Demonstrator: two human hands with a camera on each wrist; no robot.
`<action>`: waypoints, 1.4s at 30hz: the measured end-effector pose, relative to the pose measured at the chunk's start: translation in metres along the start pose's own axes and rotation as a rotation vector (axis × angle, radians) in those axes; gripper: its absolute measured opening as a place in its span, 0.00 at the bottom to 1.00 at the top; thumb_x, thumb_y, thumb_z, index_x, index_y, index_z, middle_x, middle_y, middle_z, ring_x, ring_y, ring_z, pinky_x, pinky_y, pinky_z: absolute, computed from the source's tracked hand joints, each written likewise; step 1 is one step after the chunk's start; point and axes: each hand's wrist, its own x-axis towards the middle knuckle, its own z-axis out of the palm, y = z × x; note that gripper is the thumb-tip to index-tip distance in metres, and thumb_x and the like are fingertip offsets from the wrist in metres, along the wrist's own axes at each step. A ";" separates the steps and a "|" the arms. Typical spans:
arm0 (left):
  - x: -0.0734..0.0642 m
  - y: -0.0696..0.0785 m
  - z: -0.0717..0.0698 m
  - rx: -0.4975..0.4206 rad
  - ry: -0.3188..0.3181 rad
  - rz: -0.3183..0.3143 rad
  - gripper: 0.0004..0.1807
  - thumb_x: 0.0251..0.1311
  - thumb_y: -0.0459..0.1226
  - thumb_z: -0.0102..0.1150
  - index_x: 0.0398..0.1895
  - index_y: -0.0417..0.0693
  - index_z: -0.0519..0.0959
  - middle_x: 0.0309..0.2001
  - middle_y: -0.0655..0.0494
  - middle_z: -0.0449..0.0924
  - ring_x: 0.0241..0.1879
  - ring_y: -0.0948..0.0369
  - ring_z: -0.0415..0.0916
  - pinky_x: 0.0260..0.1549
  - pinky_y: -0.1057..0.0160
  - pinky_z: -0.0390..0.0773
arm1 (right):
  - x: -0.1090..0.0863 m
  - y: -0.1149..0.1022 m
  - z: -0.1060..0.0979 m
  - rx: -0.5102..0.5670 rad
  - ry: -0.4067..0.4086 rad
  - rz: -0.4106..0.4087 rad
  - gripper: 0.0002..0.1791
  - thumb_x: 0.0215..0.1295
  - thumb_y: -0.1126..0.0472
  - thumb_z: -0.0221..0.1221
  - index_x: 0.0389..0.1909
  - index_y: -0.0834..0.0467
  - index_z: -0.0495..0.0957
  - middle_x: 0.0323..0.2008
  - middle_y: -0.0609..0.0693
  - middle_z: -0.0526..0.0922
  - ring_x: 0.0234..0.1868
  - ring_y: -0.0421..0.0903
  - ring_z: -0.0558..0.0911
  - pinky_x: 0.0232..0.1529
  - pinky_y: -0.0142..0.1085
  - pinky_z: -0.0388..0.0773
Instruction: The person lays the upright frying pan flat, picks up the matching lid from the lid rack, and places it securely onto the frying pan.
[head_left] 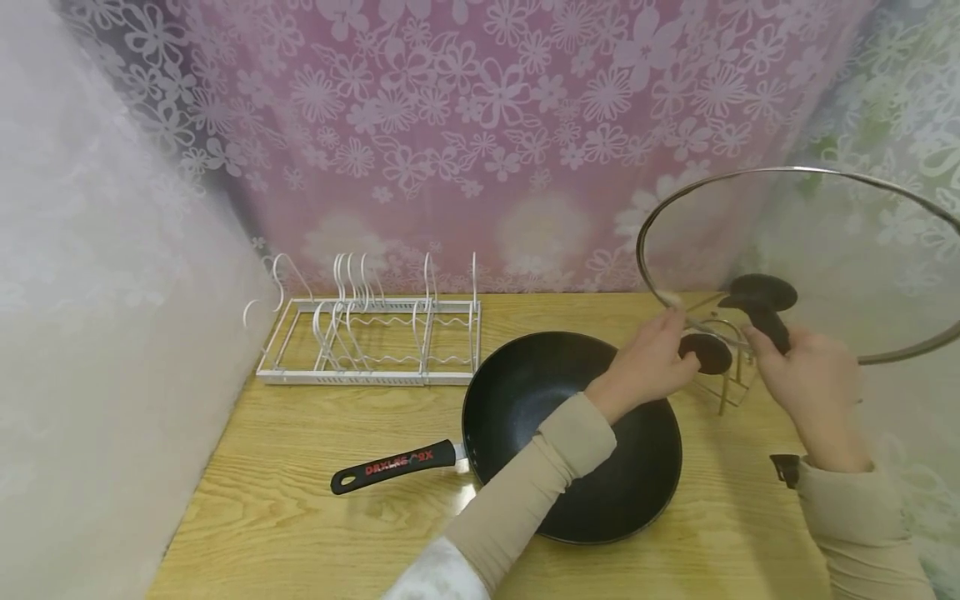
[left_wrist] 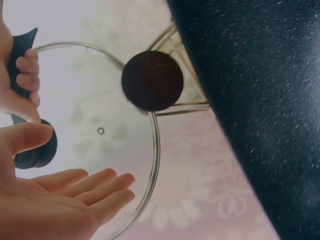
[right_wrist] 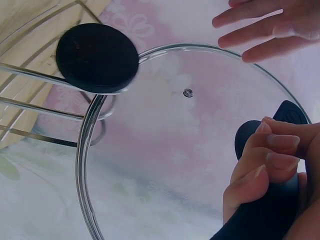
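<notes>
A clear glass lid [head_left: 877, 267] with a metal rim is held tilted up at the right in the head view. My right hand [head_left: 813, 396] grips its black handle [right_wrist: 265, 210], fingers curled round it. Near the lid's lower left rim, my left hand [head_left: 648, 367] reaches across the wok [head_left: 525, 417]. Its fingers [left_wrist: 107, 192] are extended and hold nothing; whether they touch the rim I cannot tell. At the lid's lower edge is a wire stand [head_left: 723, 396] with a round black disc [right_wrist: 97, 57], which overlaps the rim in both wrist views.
The black wok rests on the wooden tabletop [head_left: 300, 533], its handle [head_left: 393, 467] with red lettering pointing left. Behind it on the left stands a white wire rack [head_left: 375, 377] with upright curved dividers. Flower-patterned sheets [head_left: 450, 125] hang at the back and sides.
</notes>
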 end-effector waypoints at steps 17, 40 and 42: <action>-0.046 -0.002 -0.030 0.136 0.203 0.125 0.30 0.71 0.41 0.45 0.75 0.47 0.59 0.72 0.55 0.62 0.71 0.61 0.59 0.70 0.62 0.58 | -0.010 -0.022 -0.022 0.048 0.094 -0.022 0.30 0.69 0.46 0.56 0.08 0.55 0.65 0.08 0.52 0.69 0.14 0.53 0.67 0.13 0.39 0.55; -0.120 -0.028 -0.051 0.209 0.380 0.115 0.32 0.68 0.43 0.55 0.73 0.45 0.62 0.70 0.51 0.64 0.69 0.53 0.62 0.70 0.46 0.59 | -0.049 -0.055 -0.037 0.160 0.236 -0.215 0.25 0.63 0.48 0.62 0.11 0.59 0.74 0.05 0.46 0.67 0.13 0.30 0.60 0.14 0.31 0.52; -0.127 -0.033 -0.052 0.208 0.379 0.099 0.32 0.68 0.43 0.55 0.72 0.44 0.63 0.70 0.50 0.65 0.69 0.52 0.63 0.70 0.47 0.59 | -0.054 -0.058 -0.039 0.182 0.235 -0.217 0.22 0.62 0.50 0.63 0.14 0.60 0.77 0.06 0.42 0.68 0.14 0.23 0.58 0.15 0.27 0.52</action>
